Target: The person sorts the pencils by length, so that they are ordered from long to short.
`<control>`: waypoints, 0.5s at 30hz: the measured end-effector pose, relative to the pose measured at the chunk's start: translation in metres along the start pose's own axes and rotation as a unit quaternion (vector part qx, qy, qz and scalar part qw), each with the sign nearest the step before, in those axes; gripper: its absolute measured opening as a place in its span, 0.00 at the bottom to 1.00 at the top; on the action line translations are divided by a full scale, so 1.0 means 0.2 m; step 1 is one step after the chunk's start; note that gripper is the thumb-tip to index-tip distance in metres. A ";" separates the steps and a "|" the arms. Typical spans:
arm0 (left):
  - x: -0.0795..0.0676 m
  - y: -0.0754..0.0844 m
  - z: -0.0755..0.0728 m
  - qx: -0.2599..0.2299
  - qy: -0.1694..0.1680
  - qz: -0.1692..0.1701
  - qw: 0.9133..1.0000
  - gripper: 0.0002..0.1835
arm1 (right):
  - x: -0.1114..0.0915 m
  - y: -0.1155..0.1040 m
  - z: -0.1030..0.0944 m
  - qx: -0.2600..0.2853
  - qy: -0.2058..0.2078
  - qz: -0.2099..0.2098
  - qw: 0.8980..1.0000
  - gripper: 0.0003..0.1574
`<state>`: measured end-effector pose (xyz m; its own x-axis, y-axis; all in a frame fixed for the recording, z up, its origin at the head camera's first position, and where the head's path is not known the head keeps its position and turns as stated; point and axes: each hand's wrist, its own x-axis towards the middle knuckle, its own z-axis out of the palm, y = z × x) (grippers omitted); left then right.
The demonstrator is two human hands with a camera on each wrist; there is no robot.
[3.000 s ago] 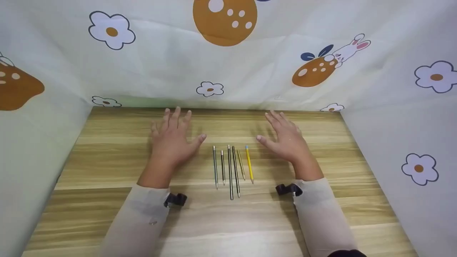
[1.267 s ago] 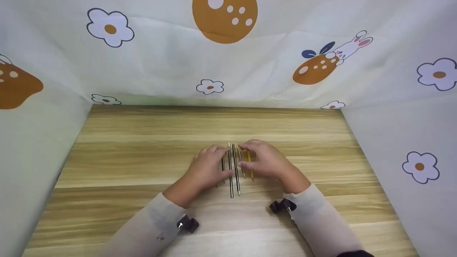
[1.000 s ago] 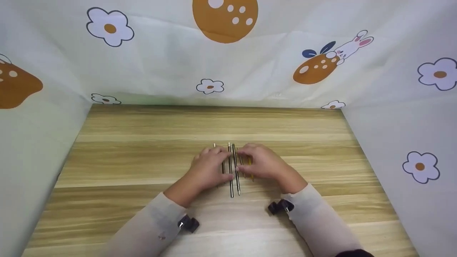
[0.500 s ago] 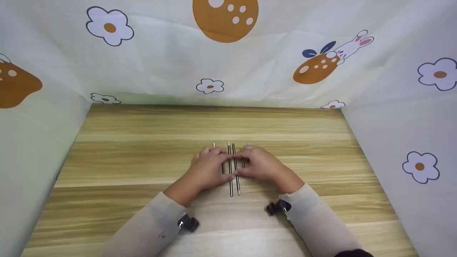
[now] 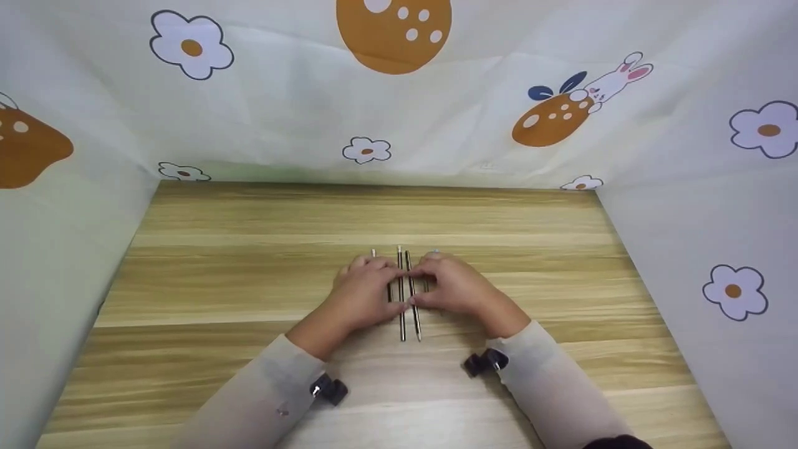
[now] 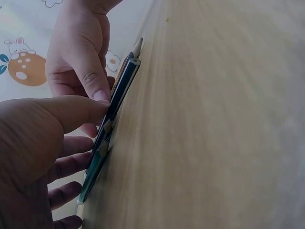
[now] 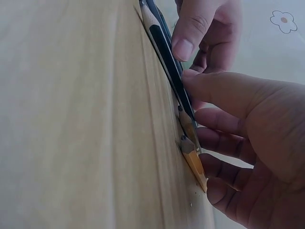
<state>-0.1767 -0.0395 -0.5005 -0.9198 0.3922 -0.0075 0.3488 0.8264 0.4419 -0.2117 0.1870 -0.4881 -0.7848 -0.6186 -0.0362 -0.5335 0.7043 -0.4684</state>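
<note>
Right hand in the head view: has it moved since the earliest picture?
Yes, leftward and toward the person: the right hand is now farther from the far edge of the wooden tabletop, at the dark striped pencils.

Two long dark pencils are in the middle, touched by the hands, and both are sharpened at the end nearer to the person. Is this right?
Not quite: only the right long pencil is sharpened there. The left long pencil ends flat, as the left wrist view shows. The rest is right.

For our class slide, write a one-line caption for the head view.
A left hand and right hand close together over a row of pencils on a wooden table.
</note>
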 end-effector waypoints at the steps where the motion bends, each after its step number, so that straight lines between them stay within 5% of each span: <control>1: 0.00 0.00 0.00 -0.001 -0.001 0.000 1.000 0.36 | 0.00 0.00 0.00 -0.001 0.000 0.001 1.000 0.31; 15: 0.04 0.02 0.00 -0.007 0.006 -0.041 0.999 0.31 | 0.02 -0.02 -0.01 0.029 0.018 0.063 0.997 0.24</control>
<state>-0.1826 -0.0319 -0.4990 -0.9475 0.3180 -0.0335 0.2693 0.8502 0.4523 -0.2137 0.1824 -0.4857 -0.8554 -0.5136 -0.0669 -0.4124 0.7536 -0.5119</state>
